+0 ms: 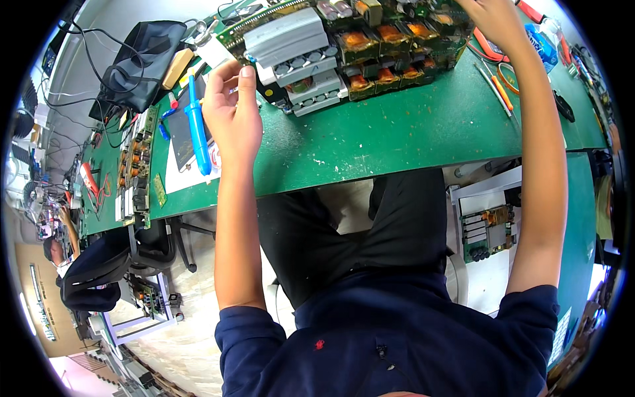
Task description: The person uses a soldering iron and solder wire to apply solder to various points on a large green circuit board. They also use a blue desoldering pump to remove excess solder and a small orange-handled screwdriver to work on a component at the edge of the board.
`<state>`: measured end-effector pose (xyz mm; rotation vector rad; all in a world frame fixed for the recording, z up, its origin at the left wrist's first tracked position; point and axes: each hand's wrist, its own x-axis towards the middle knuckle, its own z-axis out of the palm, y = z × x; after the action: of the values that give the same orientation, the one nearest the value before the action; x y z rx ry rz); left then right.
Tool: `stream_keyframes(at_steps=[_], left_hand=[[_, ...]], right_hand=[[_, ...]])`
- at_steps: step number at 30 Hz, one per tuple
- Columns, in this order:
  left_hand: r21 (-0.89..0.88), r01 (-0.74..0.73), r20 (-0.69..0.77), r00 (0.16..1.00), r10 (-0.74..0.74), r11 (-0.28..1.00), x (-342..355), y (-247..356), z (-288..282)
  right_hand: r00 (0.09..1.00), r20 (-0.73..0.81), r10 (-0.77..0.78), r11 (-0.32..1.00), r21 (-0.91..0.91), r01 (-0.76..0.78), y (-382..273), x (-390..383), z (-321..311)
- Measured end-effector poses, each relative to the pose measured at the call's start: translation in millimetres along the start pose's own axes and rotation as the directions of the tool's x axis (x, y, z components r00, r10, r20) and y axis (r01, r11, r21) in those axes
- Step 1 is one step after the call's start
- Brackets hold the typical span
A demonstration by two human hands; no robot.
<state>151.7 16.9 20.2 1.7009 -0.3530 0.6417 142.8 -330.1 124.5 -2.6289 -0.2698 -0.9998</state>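
A large green circuit board [370, 61] lies at the top of the view. It carries grey metal heat sinks [286, 36], black round parts and several orange-wound coils [388, 76]. Beside its left edge is my left hand [233, 109], with thumb raised and fingers loosely bent and apart; nothing shows in its grasp. My right hand [491, 23] reaches the board's far right corner, where the picture's upper rim cuts off its fingers. Just left of my left hand, a blue pump-shaped tool [197, 126] rests on the bench over white paper and a dark flat pad [180, 135].
Under everything is a green bench [331, 145]. An orange-handled screwdriver [501, 92], cutters [563, 106] and a blue packet [541, 47] lie to the right. Another board [135, 165], a black bag [142, 63] and cables are at left. Below stand a chair [109, 261] and racks holding boards.
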Motion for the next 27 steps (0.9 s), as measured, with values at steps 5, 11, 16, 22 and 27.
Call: stream_keyframes(at_steps=[5,11,16,22,27], left_hand=[[0.089,0.006,0.026,1.000,-0.008,0.996,13.7,-11.1,4.3],[0.049,0.018,-0.032,0.999,-0.016,0.999,14.5,-5.5,7.2],[0.010,0.040,-0.014,0.999,-0.039,0.999,8.8,-1.9,12.5],[-0.003,0.078,-0.020,0.997,-0.079,0.997,8.9,-0.1,13.3],[-0.007,0.071,-0.046,0.996,-0.072,0.997,14.5,-7.2,13.0]], right_hand=[[0.977,-0.090,-0.192,0.964,-0.206,0.170,6.9,8.5,8.1],[0.704,-0.684,-0.191,0.972,-0.231,0.040,43.3,-39.3,9.1],[0.719,-0.311,0.622,0.693,0.645,-0.321,80.3,-85.8,50.0],[0.877,0.025,0.480,0.629,0.687,-0.364,96.2,-77.1,85.4],[0.817,0.270,0.510,0.354,0.800,-0.485,79.6,-70.7,77.5]])
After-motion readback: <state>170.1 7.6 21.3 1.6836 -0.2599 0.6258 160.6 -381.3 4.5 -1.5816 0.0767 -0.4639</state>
